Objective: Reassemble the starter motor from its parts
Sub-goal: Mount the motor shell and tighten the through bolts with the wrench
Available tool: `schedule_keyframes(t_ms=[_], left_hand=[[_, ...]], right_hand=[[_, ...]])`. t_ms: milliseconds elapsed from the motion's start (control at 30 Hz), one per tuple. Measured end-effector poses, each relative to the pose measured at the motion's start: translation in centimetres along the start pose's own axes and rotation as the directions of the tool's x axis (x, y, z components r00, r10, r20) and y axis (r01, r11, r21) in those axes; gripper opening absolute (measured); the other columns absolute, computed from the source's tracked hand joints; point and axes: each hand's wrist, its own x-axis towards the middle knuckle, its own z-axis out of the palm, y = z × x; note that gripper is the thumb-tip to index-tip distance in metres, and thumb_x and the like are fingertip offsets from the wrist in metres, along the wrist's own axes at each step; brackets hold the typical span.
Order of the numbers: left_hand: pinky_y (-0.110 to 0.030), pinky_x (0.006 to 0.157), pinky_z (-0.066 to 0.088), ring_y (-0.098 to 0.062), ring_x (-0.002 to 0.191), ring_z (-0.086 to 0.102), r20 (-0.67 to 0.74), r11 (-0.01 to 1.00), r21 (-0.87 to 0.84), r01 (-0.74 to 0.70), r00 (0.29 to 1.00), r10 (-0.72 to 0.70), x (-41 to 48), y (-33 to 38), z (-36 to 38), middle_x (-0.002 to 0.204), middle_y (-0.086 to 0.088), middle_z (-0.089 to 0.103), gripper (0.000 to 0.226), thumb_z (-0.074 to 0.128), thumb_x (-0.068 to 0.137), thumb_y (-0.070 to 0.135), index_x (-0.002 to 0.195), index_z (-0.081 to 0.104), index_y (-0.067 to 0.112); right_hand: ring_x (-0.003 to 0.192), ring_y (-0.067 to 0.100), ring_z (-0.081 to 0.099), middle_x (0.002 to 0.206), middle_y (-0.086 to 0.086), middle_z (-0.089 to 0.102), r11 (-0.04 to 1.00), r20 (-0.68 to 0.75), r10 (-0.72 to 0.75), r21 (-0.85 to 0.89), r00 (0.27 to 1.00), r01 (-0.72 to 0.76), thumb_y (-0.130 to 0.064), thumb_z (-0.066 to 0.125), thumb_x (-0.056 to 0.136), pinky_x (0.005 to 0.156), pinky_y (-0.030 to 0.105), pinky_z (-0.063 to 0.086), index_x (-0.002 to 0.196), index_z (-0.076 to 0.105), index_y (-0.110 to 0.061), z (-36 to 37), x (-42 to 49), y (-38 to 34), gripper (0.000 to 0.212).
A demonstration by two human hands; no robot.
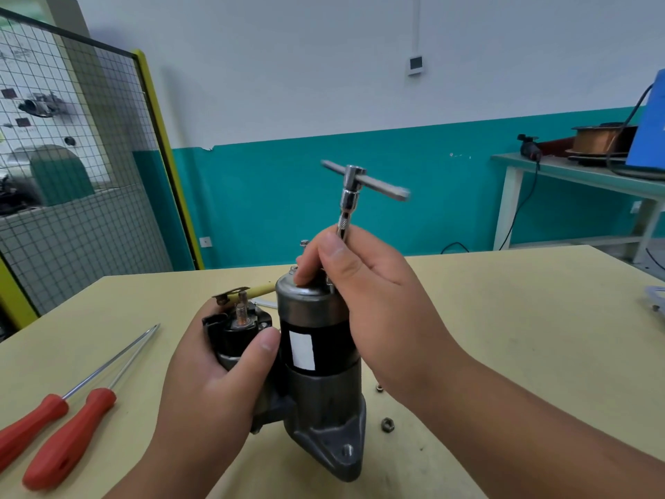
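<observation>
Starter motor [318, 383] (upright), left hand [212, 383] gripping solenoid [235, 331], right hand [370, 293] pinching T-wrench [351, 196].

1 head cam, looks fwd-down, close-up

Bare forearms [539, 408] are entering from 7 and 4 o'clock; the left hand [216, 372] and right hand [378, 300] are showing short nails [268, 343].
</observation>
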Motion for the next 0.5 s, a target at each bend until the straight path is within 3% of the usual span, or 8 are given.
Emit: schedule_keyframes(t_ms=[67, 200, 267, 367, 500], left_hand=[[-0.027, 0.051, 0.052, -0.01, 0.076, 0.072, 0.002, 1.0, 0.0, 0.011, 1.0, -0.011, 0.09, -0.08, -0.02, 0.087, 0.017, 0.075, 0.041, 0.064, 0.063, 0.068, 0.101, 0.068, 0.051], [-0.041, 0.062, 0.054, -0.011, 0.083, 0.073, 0.015, 1.0, -0.01, 0.006, 1.0, -0.006, 0.32, -0.16, 0.04, 0.091, 0.017, 0.076, 0.039, 0.065, 0.066, 0.066, 0.102, 0.069, 0.052], [-0.039, 0.059, 0.055, -0.011, 0.081, 0.073, 0.017, 1.0, -0.002, 0.012, 1.0, -0.012, 0.32, -0.26, 0.02, 0.09, 0.017, 0.075, 0.039, 0.065, 0.066, 0.066, 0.103, 0.069, 0.052], [-0.03, 0.046, 0.05, -0.022, 0.075, 0.073, 0.022, 0.999, -0.006, 0.037, 0.999, -0.037, 0.31, -0.21, -0.03, 0.085, 0.014, 0.074, 0.041, 0.065, 0.066, 0.068, 0.103, 0.069, 0.049], [-0.04, 0.052, 0.054, -0.022, 0.081, 0.074, 0.007, 0.999, -0.012, 0.037, 0.999, -0.036, 0.37, -0.47, -0.1, 0.088, 0.013, 0.075, 0.041, 0.065, 0.066, 0.068, 0.102, 0.07, 0.048]], right_hand=[[0.088, 0.012, 0.066, 0.086, -0.006, 0.068, 1.0, -0.007, -0.002, -0.011, 1.0, 0.002, -0.047, 0.047, 0.102, 0.082, 0.029, 0.057, 0.082, 0.064, -0.031, 0.09, 0.05, 0.0, 0.031], [0.082, 0.007, 0.065, 0.083, -0.01, 0.067, 1.0, -0.016, -0.001, 0.002, 1.0, 0.001, -0.05, 0.048, 0.1, 0.082, 0.03, 0.057, 0.078, 0.061, -0.038, 0.2, 0.06, 0.11, 0.028], [0.083, 0.01, 0.064, 0.084, -0.006, 0.066, 1.0, -0.018, 0.007, 0.021, 1.0, -0.006, -0.051, 0.046, 0.101, 0.082, 0.033, 0.057, 0.077, 0.059, -0.038, 0.11, 0.04, 0.2, 0.03], [0.089, 0.018, 0.062, 0.089, 0.002, 0.065, 0.998, 0.006, -0.011, 0.066, 1.0, 0.011, -0.046, 0.041, 0.105, 0.082, 0.031, 0.054, 0.079, 0.058, -0.032, 0.02, -0.08, 0.16, 0.035], [0.09, 0.017, 0.063, 0.09, 0.001, 0.065, 0.998, 0.003, 0.002, 0.059, 1.0, -0.002, -0.043, 0.04, 0.107, 0.08, 0.026, 0.054, 0.086, 0.062, -0.023, 0.08, -0.21, 0.34, 0.037]])
